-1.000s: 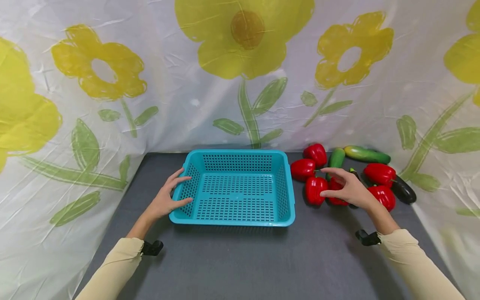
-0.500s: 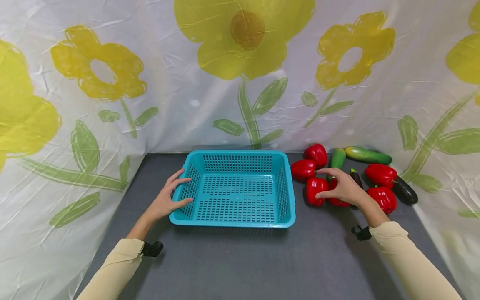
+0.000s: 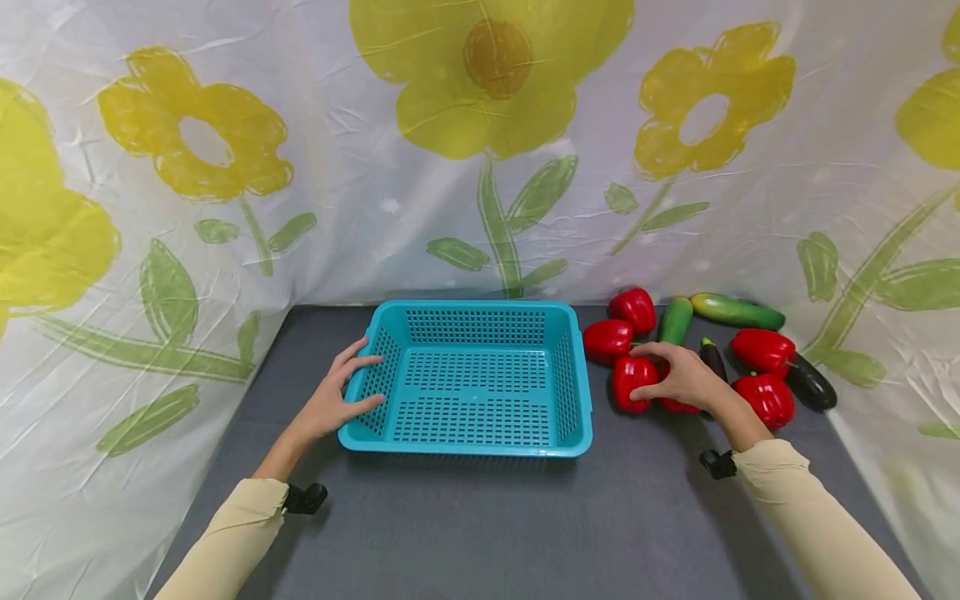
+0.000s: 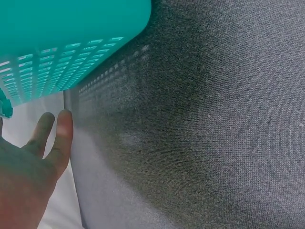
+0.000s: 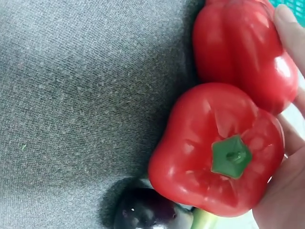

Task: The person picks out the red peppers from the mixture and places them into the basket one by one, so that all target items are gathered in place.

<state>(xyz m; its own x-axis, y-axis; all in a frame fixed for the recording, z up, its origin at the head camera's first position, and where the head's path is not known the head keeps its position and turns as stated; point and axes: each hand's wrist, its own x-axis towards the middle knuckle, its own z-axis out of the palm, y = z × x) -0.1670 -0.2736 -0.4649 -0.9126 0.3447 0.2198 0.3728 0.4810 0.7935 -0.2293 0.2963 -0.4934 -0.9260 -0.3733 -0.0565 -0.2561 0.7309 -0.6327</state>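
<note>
Head view is filled across its back and sides by a pale cloth [image 3: 322,167], on which yellow flowers are printed. Below it a dark grey table [image 3: 465,525] is seen, and near its far edge a blue basket [image 3: 465,449] with perforated walls is set. Two cream sleeves [image 3: 232,533] are extended from the near side. At the basket's left end the left hand [image 3: 333,398] is held wide, thumb and forefinger spread over the rim; whether the rim is pressed cannot be told, and two fingers are shown outside the wall in the left wrist view. Right of the basket, the right hand [image 3: 684,375] is held narrower, curved round a red pepper [image 3: 628,375], which lies on the table near the basket's right wall; the thumb is laid on it, while the fingers are partly hidden. Beyond that hand a green-and-yellow cucumber [image 3: 738,311], a long eggplant [image 3: 812,383] and a plain green cucumber [image 3: 677,320] are laid. Against the held pepper a stem-up pepper [image 5: 195,138] is rested, with a dark, smaller eggplant [image 5: 143,210] just beside it. On the wrists, black devices [image 3: 305,498] are worn.
</note>
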